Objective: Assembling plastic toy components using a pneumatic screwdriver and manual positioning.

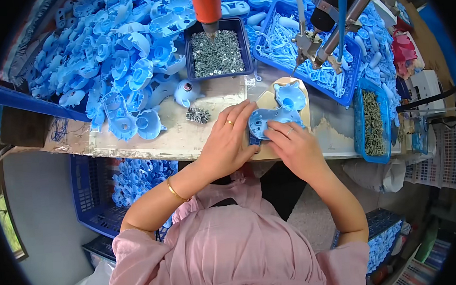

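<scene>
A light-blue plastic shell half (264, 119), with a rounded cup (290, 97) at its far end, lies hollow side up on a beige holder (305, 119). My left hand (229, 137) grips the shell's left edge, fingers pressed together along it and the thumb low by the near edge. Over the shell's near right part, my right hand (295, 146) has its fingers bent and drawn together against the inside. Anything small between those fingertips is hidden. Above the holder hangs the metal tip of a driver head (298, 61).
Loose blue shells (126, 65) heap at the left. A dark tray of screws (218, 52) stands under an orange-red driver (205, 9). Right of it are a basket of thin blue parts (355, 74) and a blue bin of metal pieces (374, 127). Screws (198, 115) lie on the table.
</scene>
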{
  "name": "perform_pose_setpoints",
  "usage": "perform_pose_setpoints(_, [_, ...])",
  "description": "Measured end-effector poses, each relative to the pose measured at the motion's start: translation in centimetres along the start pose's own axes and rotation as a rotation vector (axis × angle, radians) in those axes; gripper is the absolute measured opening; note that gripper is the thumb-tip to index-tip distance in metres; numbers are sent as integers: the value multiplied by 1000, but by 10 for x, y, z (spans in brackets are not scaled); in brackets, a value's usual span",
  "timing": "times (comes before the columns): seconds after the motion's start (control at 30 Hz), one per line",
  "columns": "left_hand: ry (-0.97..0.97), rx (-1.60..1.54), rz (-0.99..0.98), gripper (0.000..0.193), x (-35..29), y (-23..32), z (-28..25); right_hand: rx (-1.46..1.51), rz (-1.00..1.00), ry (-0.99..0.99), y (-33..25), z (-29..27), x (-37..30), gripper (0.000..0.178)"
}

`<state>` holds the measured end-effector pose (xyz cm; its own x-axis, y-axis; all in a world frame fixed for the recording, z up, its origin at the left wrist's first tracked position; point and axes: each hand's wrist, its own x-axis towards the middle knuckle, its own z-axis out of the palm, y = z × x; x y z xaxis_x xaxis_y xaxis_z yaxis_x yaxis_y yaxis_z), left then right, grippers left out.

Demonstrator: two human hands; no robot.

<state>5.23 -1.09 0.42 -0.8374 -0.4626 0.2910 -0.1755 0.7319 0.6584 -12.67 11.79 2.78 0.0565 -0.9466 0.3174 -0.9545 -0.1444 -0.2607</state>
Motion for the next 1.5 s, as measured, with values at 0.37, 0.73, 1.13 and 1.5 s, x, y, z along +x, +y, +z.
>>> perform_pose_setpoints(0.37, [-16, -29, -55, 87, -2, 1, 1, -108, -70, -262, 1, -13, 6, 37])
perform_pose_setpoints(0.73, [-24, -21, -46, 80, -2, 4, -6, 335, 247, -139, 66, -31, 24, 19])
perform_pose_setpoints(1.13, [-24, -17, 10, 64, 9, 20, -9, -229, 618, 52, 203, -54, 12, 14])
perform_pose_setpoints(1.5, [-61, 14, 44, 57, 15, 29, -1, -151, 310, 11, 200, -58, 3, 16])
